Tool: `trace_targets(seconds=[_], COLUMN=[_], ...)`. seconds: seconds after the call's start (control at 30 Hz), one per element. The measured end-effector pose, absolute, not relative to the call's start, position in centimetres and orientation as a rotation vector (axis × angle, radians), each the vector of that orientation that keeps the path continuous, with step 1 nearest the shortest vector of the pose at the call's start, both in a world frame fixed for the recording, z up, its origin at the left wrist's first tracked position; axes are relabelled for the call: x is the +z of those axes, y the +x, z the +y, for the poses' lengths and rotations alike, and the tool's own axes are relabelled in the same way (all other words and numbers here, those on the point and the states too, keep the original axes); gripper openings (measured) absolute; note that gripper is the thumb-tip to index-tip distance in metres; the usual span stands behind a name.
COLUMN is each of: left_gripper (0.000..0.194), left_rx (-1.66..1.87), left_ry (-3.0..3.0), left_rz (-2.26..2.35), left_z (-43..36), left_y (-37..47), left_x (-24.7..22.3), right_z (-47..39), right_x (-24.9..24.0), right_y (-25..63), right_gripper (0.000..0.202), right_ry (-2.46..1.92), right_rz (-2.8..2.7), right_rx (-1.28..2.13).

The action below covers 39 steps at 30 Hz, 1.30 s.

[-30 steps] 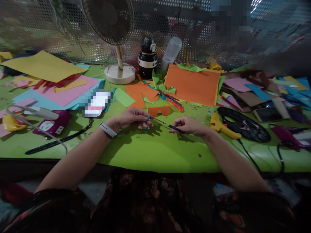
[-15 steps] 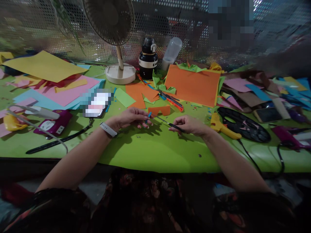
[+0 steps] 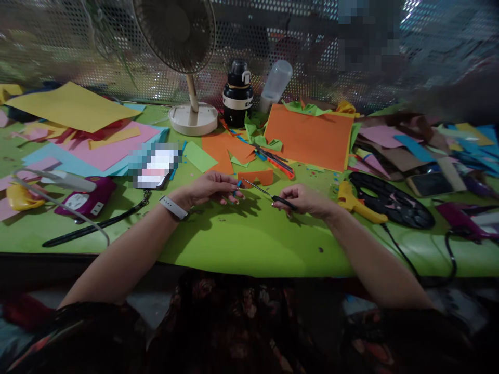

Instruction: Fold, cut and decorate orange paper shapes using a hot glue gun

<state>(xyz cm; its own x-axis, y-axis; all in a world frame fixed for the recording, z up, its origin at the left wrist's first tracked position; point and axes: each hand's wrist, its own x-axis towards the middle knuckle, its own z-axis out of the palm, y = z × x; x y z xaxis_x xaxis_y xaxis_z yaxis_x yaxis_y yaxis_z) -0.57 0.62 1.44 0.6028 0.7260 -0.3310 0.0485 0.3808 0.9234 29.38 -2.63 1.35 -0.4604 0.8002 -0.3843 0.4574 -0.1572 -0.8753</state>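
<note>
A small piece of blue paper [image 3: 239,184] is pinched between the thumb and fingers of my left hand [image 3: 212,188], above the green tabletop. My right hand [image 3: 298,200] is closed around the black handles of a pair of scissors [image 3: 259,188]. Their thin metal blades point left, with the tips close beside the blue piece; whether they touch it I cannot tell. Just behind the blades lies a notched orange paper cutout [image 3: 255,177].
Beyond my hands lie an orange-handled cutter [image 3: 283,167] and orange paper sheets [image 3: 312,135]. A fan [image 3: 193,119] and a black bottle [image 3: 237,98] stand at the back. To the left is a phone [image 3: 158,166]; on the right, a yellow glue gun [image 3: 360,203] beside a black tray [image 3: 393,200].
The scissor blades have tilted slightly and their tips sit a little higher by the blue paper. The blue piece has shifted slightly in my left fingers. Both hands stay nearly in place.
</note>
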Motion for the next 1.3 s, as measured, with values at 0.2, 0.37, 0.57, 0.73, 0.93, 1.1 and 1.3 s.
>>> trace_targets(seconds=[0.2, 0.37, 0.57, 0.73, 0.93, 1.1, 1.3], left_gripper=[0.010, 0.014, 0.019, 0.020, 0.021, 0.019, 0.019], left_rx=[0.547, 0.534, 0.524, 0.517, 0.510, 0.492, 0.475], left_ry=[1.098, 1.113, 1.103, 1.095, 1.103, 1.103, 1.119], left_rz=[0.823, 0.830, 0.811, 0.832, 0.831, 0.830, 0.838], left_z=[0.46, 0.45, 0.62, 0.49, 0.46, 0.46, 0.46], left_y=[-0.45, -0.48, -0.67, -0.63, -0.56, -0.54, -0.56], left_x=[1.66, 1.53, 1.29, 1.51, 1.46, 1.53, 1.50], right_z=[-2.66, -2.89, -2.94, -2.85, -2.94, -2.91, -2.87], right_x=[1.59, 1.95, 2.07, 2.01, 2.03, 1.90, 1.90], right_y=[29.39, 29.00, 29.11, 29.27, 29.16, 29.22, 29.19], right_gripper=[0.034, 0.036, 0.034, 0.035, 0.036, 0.033, 0.032], right_ry=[-1.445, -1.468, -1.419, -1.416, -1.417, -1.407, -1.417], right_rz=[-1.836, -1.861, -1.845, -1.866, -1.855, -1.859, -1.851], right_rx=[1.667, 1.653, 1.683, 1.678, 1.690, 1.693, 1.700])
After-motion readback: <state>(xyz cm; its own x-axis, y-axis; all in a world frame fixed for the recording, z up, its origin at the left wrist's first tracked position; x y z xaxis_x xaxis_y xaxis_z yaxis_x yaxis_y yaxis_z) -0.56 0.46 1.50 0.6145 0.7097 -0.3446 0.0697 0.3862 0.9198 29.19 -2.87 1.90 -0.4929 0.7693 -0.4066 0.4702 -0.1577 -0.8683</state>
